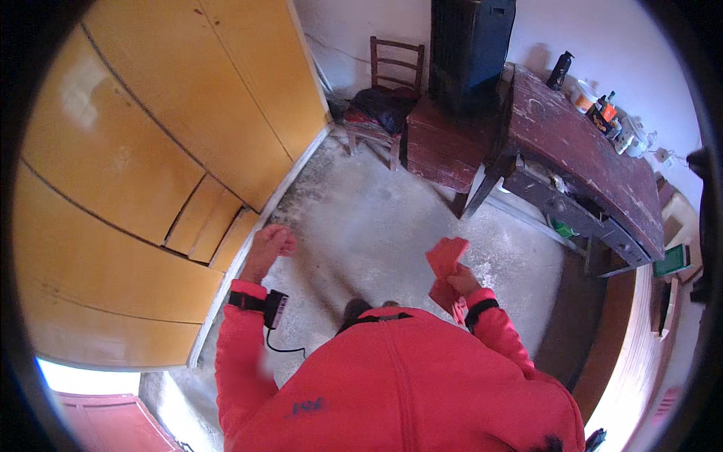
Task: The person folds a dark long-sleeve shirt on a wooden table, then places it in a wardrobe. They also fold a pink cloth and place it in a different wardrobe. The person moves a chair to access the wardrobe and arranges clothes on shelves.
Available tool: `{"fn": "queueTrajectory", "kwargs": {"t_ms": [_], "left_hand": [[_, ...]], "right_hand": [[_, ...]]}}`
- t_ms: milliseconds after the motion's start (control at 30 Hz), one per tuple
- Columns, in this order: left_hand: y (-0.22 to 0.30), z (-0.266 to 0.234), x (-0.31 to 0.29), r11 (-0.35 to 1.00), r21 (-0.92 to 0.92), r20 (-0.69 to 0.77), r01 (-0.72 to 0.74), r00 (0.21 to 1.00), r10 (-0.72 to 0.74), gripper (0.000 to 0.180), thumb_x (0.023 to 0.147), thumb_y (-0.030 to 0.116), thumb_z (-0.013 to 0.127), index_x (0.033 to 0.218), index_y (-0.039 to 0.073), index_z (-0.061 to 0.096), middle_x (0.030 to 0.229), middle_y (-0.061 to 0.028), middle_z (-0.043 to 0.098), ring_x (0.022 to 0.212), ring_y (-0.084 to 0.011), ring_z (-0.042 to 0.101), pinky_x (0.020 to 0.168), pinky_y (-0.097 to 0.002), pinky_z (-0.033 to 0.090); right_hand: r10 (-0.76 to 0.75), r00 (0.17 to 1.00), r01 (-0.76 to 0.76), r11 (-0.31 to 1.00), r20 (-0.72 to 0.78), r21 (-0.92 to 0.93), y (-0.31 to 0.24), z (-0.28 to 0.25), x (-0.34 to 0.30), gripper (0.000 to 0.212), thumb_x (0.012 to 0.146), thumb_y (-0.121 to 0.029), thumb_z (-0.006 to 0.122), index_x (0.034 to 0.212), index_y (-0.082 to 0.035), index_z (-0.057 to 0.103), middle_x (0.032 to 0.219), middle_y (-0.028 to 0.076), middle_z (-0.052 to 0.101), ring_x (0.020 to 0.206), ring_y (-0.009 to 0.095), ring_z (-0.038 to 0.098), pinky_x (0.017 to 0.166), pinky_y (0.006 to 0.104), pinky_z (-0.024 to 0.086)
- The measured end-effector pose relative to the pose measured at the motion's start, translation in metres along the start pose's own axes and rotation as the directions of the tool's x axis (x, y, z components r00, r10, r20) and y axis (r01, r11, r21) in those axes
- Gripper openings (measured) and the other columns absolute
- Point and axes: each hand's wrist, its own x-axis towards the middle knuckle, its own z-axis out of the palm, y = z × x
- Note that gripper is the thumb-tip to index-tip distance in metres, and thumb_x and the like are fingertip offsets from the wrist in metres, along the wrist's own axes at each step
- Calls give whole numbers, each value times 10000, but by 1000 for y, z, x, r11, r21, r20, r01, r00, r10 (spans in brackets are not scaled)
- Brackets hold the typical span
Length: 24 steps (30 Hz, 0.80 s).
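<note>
On the right, my right hand (465, 282) is closed around a folded light-red sheet (446, 256). Part of the sheet sticks up beyond the fingers, and another part hangs down by the wrist; whether it is cloth or paper I cannot tell. My left hand (265, 251) is raised near the yellow cabinet, its fingers curled in, with nothing visible in them. A dark strap with a small box-like device (276, 309) and a cable sits on my left wrist. Another dark band circles my right wrist.
A tall yellow cabinet (151, 151) stands along the left. Ahead are a wooden chair (396, 63) with dark cloth on its seat and a black box-shaped object (468, 56) on a low red stand (444, 151). A worn red desk (572, 143) holds bottles and containers at right.
</note>
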Motion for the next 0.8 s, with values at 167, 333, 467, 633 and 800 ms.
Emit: {"fn": "queueTrajectory", "kwargs": {"t_ms": [167,333,467,633,800], "left_hand": [[3,-14,100,994,51,-9,94,996,-93,207,857,202,473,885,11,548,771,-77,606,657,-157,608,566,-257,483],[0,-24,237,989,83,61,126,990,-131,202,848,198,464,831,23,564,747,-65,604,646,-145,603,536,-247,471],[19,-15,369,984,130,221,118,964,-145,228,854,247,498,839,28,558,705,-51,575,632,-130,580,558,-248,474],[63,39,514,955,292,398,51,902,-169,181,837,221,495,827,49,549,707,-30,567,617,-115,559,540,-246,457],[97,109,645,868,433,477,-243,879,8,214,772,200,533,807,-4,590,666,-107,594,615,-196,590,552,-320,453]], "right_hand": [[152,982,-169,971,113,167,-45,-23,82,410,697,-64,533,1100,8,525,924,101,621,828,194,583,729,320,469],[203,979,-181,926,-35,331,26,-29,161,416,693,-28,531,1108,6,522,939,84,623,835,199,586,727,312,476],[310,921,-373,876,-238,-304,81,-38,187,342,676,-18,533,1014,-10,583,898,100,632,812,218,597,706,329,485],[669,686,-678,730,-286,81,67,-39,177,357,643,-150,562,971,-14,599,833,157,644,764,251,626,628,386,498],[695,644,-751,654,-320,-93,44,-33,198,364,654,-184,531,978,-26,586,766,150,623,736,247,610,632,391,487]]}}
